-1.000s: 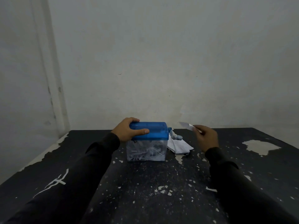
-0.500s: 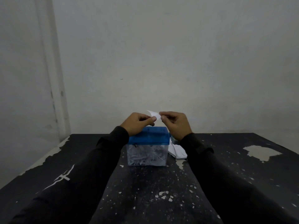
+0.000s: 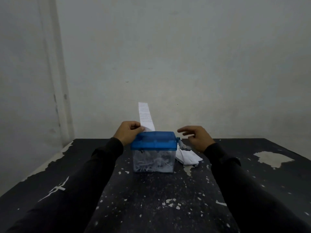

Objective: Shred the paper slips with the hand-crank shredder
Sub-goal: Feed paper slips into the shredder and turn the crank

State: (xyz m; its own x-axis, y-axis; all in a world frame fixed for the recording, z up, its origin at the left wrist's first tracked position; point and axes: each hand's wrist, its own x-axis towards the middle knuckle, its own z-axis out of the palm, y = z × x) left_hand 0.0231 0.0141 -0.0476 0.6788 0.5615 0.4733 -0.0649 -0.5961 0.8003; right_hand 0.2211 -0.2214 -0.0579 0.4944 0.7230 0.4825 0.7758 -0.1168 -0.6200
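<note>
I see the hand-crank shredder [image 3: 154, 151] standing near the middle of the dark, chipped tabletop [image 3: 151, 207], its blue lid on a clear bin packed with white shreds. My left hand [image 3: 128, 132] sits at the lid's left rear corner, fingers curled and pinching the foot of a paper slip [image 3: 145, 116] that stands upright above the lid. Where the slip's lower edge meets the top I cannot make out; it looks to be at the slot, but the lid hides it. My right hand [image 3: 196, 137] hovers just right of the shredder with fingers loosely spread, holding nothing, and blurred. Below it the small grey crank [image 3: 183, 146] juts from the shredder's right side, partly hidden by the hand. The stack of slips [image 3: 188, 157] lies on the tabletop just beside the bin, its left edge tucked behind it.
</note>
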